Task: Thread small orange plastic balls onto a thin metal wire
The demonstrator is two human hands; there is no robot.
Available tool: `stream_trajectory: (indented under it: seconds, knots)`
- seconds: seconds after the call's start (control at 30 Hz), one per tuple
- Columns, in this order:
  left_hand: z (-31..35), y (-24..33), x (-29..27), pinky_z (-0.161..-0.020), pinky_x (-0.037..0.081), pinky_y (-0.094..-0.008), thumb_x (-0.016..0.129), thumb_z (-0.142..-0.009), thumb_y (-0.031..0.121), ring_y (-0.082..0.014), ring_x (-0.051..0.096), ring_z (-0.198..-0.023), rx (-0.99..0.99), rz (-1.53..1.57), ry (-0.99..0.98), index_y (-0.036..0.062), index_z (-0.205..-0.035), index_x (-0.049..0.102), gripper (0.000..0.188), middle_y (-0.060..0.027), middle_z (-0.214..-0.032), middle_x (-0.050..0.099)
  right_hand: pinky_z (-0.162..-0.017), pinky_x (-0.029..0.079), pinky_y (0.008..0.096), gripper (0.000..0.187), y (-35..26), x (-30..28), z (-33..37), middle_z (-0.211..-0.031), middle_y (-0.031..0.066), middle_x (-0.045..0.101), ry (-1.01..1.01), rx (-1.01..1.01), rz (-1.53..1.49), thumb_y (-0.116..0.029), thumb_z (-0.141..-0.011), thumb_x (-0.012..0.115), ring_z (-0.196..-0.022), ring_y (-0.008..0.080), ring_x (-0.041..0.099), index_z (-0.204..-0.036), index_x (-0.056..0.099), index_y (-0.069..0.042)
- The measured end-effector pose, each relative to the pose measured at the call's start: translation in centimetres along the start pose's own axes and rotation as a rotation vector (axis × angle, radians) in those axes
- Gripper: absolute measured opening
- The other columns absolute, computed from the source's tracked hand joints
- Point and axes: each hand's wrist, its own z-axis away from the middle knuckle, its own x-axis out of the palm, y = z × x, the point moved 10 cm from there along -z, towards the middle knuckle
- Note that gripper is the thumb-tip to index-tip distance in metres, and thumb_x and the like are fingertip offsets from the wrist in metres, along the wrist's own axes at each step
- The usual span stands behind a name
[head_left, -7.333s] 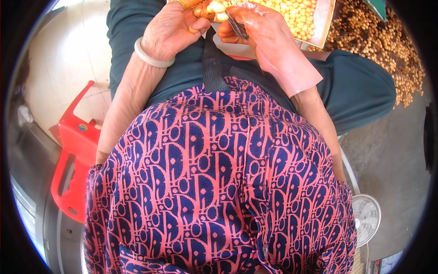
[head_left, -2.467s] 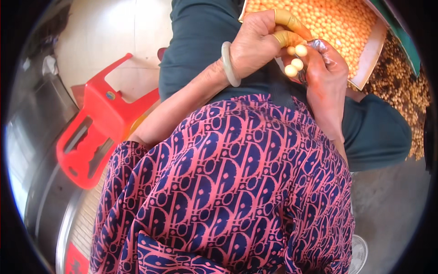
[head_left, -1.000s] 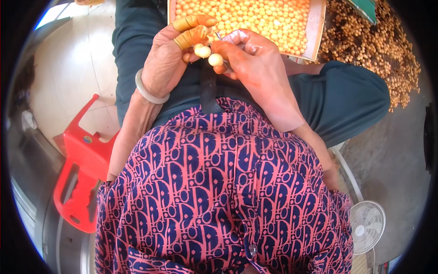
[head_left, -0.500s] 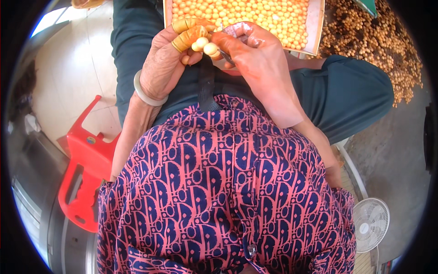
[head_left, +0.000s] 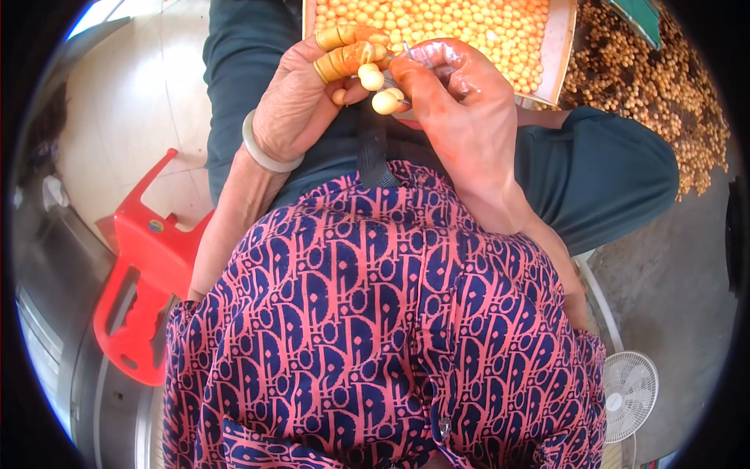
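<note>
My left hand wears yellow finger covers on two fingers and a pale bangle on the wrist. Its bent fingers grip a cream-coloured round longan, and part of another round fruit shows by the palm. Close beside it, my right hand is closed on a thin metal tool, mostly hidden by the fingers. Below the right fingertips hang pale longans; what holds them is unclear. A wet, clear film covers part of the right fingers.
Beyond my hands a shallow tray holds many yellow longans. Brown longans in a heap lie at the far right, by a green object. A red plastic stool stands left; a white fan is at lower right.
Both hands have shifted slightly right in view, along with the tray and legs. The pale longans between the hands, close together before, now sit farther apart.
</note>
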Motion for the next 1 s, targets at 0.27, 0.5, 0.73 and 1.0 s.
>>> stream_trajectory:
  seconds: [0.27,0.5,0.73,1.0]
  knots:
    - [0.2,0.7,-0.1,-0.064,0.052,-0.0289,0.058,-0.09,0.015,-0.0146,0.06,-0.078,0.024,-0.02,-0.003,0.0043,-0.111,0.058,0.023,-0.0076,-0.1,0.064,-0.053,0.042,0.017,0.008,-1.5,0.6,0.2,-0.07,0.0009,0.062,-0.094,-0.052,0.095,-0.007,-0.083,0.062,-0.061,0.0021,0.053,-0.085,0.061,0.0]
    - [0.4,1.4,0.4,-0.069,0.054,-0.0262,0.061,-0.087,0.009,-0.0141,0.063,-0.082,0.058,-0.118,-0.005,0.0023,-0.105,0.06,0.019,-0.009,-0.097,0.065,-0.053,0.042,0.0207,0.009,-2.7,0.8,0.6,-0.066,0.0027,0.061,-0.112,-0.087,0.086,-0.01,-0.082,0.063,-0.059,0.0031,0.052,-0.083,0.061,-0.001]
    - [0.5,1.4,0.7,-0.057,0.041,-0.0171,0.06,-0.086,0.003,-0.0083,0.059,-0.067,0.104,-0.17,0.104,0.0007,-0.098,0.066,0.014,-0.0064,-0.086,0.067,-0.054,0.043,0.0215,0.008,-2.9,1.0,0.6,-0.065,0.003,0.061,-0.162,-0.099,0.087,-0.009,-0.081,0.062,-0.059,0.0041,0.053,-0.082,0.061,-0.001]
    - [0.8,1.0,0.6,-0.065,0.053,-0.0246,0.059,-0.088,0.006,-0.0102,0.061,-0.072,0.054,-0.107,0.028,0.0013,-0.104,0.061,0.016,-0.0082,-0.093,0.066,-0.056,0.043,0.0201,0.006,-2.6,1.0,0.6,-0.069,0.0019,0.061,-0.203,-0.043,0.065,-0.006,-0.08,0.062,-0.062,0.0039,0.054,-0.081,0.062,0.0]
